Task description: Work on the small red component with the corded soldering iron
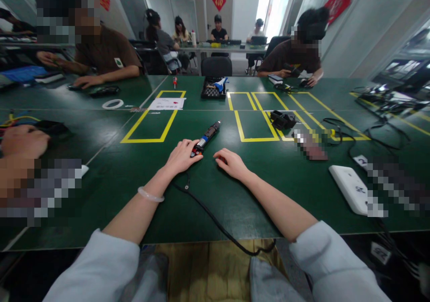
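A room with co-workers seated at other places spreads behind a green surface [289, 185] marked with yellow tape [146, 141]; a white sheet [166, 104] lies across one taped outline, a black tray [214, 97] stands farther off, and a black block [283, 120] rests to the right. The tool [210, 134] is in the middle, ahead of the person, slanting away toward the right, outside the taped outlines; the left hand [183, 156] covers its near end, its grip pinching that end between fingers and thumb; the right hand [231, 162] lies just beside, apart from the tool, its grip loosely curled with nothing seen in it. A black cord [218, 224] runs near the left wrist and over the front edge; the step in hand seems to be holding or placing the tool; the next move probably calls for a steady left grip and a slack cord.
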### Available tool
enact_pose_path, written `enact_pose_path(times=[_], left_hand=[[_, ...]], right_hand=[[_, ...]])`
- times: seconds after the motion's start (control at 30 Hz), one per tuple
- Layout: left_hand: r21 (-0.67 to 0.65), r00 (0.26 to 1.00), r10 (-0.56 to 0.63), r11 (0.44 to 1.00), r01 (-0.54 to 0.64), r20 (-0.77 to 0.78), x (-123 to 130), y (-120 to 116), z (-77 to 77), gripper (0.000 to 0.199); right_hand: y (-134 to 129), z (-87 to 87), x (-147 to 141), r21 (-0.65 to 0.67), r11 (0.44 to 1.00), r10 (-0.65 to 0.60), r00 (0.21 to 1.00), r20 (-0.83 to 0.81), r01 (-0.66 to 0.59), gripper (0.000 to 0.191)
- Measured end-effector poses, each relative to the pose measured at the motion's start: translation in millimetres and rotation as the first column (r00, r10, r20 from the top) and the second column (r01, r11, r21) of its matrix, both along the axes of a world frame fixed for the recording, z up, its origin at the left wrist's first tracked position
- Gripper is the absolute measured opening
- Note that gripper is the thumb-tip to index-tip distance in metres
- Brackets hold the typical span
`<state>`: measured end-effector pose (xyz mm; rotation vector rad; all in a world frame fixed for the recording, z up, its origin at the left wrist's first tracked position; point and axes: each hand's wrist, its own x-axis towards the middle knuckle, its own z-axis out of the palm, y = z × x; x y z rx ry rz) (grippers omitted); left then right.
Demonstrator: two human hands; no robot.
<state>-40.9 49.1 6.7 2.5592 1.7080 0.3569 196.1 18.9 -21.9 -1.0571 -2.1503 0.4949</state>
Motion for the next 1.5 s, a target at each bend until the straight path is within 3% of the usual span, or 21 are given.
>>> enact_pose_path(times=[0.23, 0.4, 0.57, 0.67, 0.9, 1.03, 1.07, 1.13, 1.2, 1.27, 1.37, 1.5], left_hand=[[0.032, 0.951, 0.304, 0.953, -0.303, -0.059, -65.9, 27.2, -2.5, 0.068], [0.048, 0.848, 0.528, 0.849, -0.526, -0.045, -107.9, 31.7, 2.1, 0.065], [0.093, 0.728, 0.686, 0.725, -0.682, -0.009, -131.1, 28.1, 4.9, 0.059], [0.119, 0.698, 0.715, 0.692, -0.713, 0.025, -134.0, 26.8, 4.4, 0.052], [0.112, 0.721, 0.681, 0.713, -0.693, 0.126, -132.5, 25.8, 4.2, 0.031], [0.188, 0.714, 0.683, 0.689, -0.700, 0.155, -129.6, 25.3, 5.6, 0.025], [0.208, 0.727, 0.661, 0.697, -0.686, 0.185, -126.1, 25.4, 5.8, 0.026], [0.193, 0.788, 0.548, 0.772, -0.606, 0.282, -113.6, 25.0, 6.1, 0.027], [0.096, 0.837, 0.358, 0.897, -0.431, 0.414, -93.3, 22.8, 5.9, 0.028], [-0.014, 0.833, 0.167, 0.982, -0.187, 0.527, -67.2, 17.7, 5.5, 0.030], [-0.137, 0.809, -0.003, 0.985, 0.102, 0.587, -26.5, 5.6, 4.8, 0.034], [-0.274, 0.772, -0.072, 0.911, 0.309, 0.632, 10.4, -10.1, 1.5, 0.034]], right_hand=[[2.9, -3.5, 0.9, -0.006, 1.000, 0.010, 1.000, 0.006, -0.010, 0.014], [2.5, -3.0, 1.1, -0.007, 1.000, 0.006, 1.000, 0.014, -0.006, 0.013], [2.1, -2.1, 1.1, -0.023, 1.000, 0.006, 1.000, 0.030, -0.006, 0.014], [2.0, -2.0, 0.9, -0.023, 1.000, 0.011, 0.999, 0.032, -0.011, 0.014], [1.3, -2.0, 1.0, -0.020, 1.000, 0.010, 1.000, 0.019, -0.010, 0.014], [2.7, -3.5, 1.0, -0.015, 1.000, 0.016, 1.000, 0.024, -0.015, 0.014], [3.0, -3.9, 0.8, -0.014, 1.000, 0.016, 1.000, 0.024, -0.016, 0.014], [3.2, -4.3, 0.5, -0.016, 1.000, 0.019, 1.000, 0.020, -0.019, 0.014], [3.0, -4.3, 0.2, -0.018, 1.000, 0.020, 1.000, 0.016, -0.020, 0.014], [2.5, -3.9, 0.2, -0.019, 1.000, 0.020, 1.000, 0.015, -0.019, 0.014], [1.5, -3.0, 0.1, -0.022, 1.000, 0.017, 1.000, 0.013, -0.017, 0.014], [-0.2, -1.5, -1.6, -0.051, 0.998, 0.049, 0.999, 0.000, -0.049, 0.021]])
